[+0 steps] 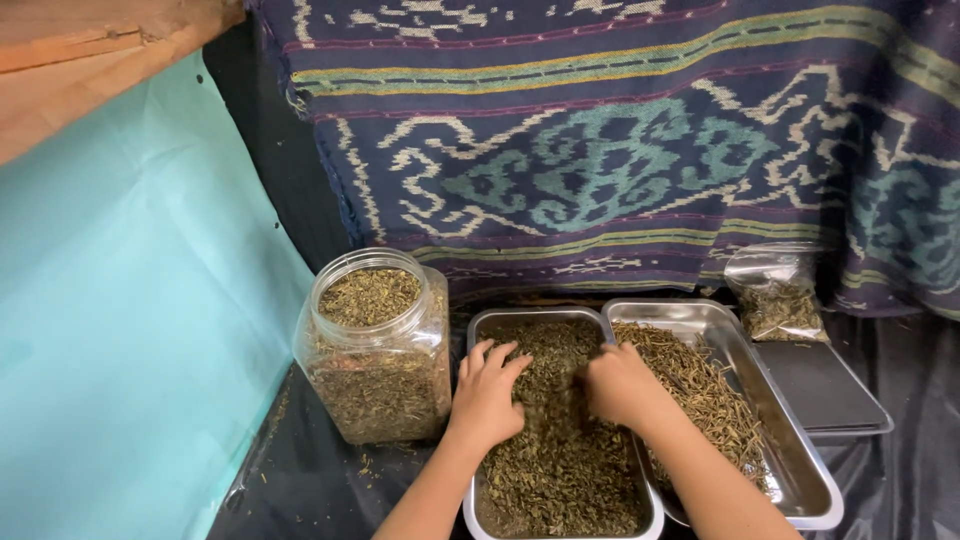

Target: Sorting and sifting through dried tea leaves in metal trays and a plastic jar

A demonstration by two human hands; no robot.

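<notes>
Dried, shredded green-brown leaves are heaped in a rectangular steel tray. The left hand is laid on them with fingers spread, grasping nothing; the right hand is curled into the heap. A clear plastic jar is set beside, on a black-covered worktop backed by patterned woven cloth.

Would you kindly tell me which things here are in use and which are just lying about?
In use:
left hand
right hand
left steel tray of dried leaves

Lying about:
clear jar
right steel tray of stems
small plastic bag
dark flat scale
</notes>
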